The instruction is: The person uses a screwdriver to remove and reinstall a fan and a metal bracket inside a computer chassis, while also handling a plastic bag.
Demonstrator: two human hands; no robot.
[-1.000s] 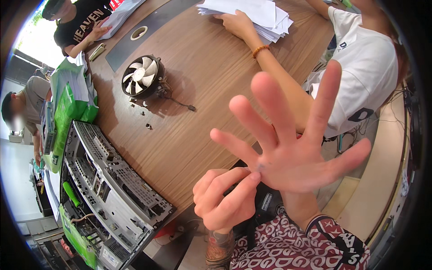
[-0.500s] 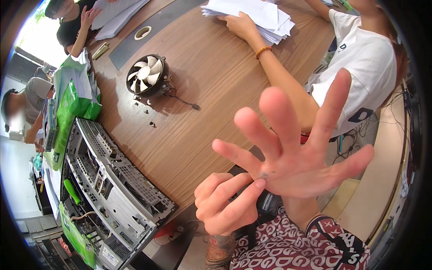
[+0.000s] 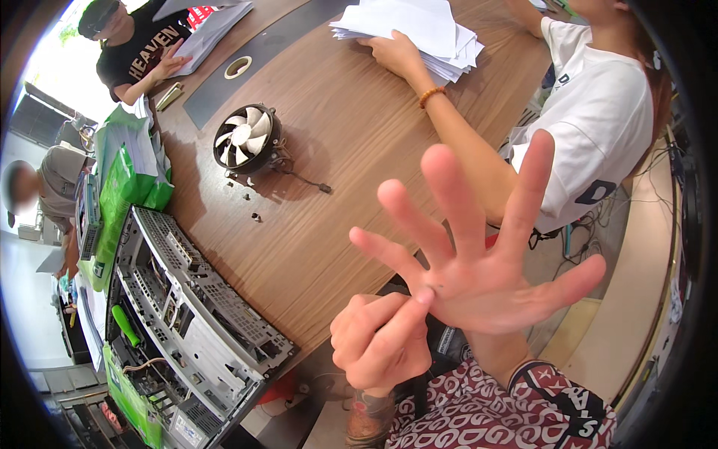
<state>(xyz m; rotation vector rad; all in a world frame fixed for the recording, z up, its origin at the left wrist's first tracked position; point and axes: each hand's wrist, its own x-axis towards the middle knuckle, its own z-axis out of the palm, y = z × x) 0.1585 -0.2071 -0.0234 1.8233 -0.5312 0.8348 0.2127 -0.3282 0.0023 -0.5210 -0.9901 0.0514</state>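
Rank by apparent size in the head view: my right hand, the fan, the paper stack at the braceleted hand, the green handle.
1. Right hand, close to the camera
2. Paper stack
3. Fan
4. Green handle

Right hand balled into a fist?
No, the right hand has all its fingers spread apart, palm toward the camera.
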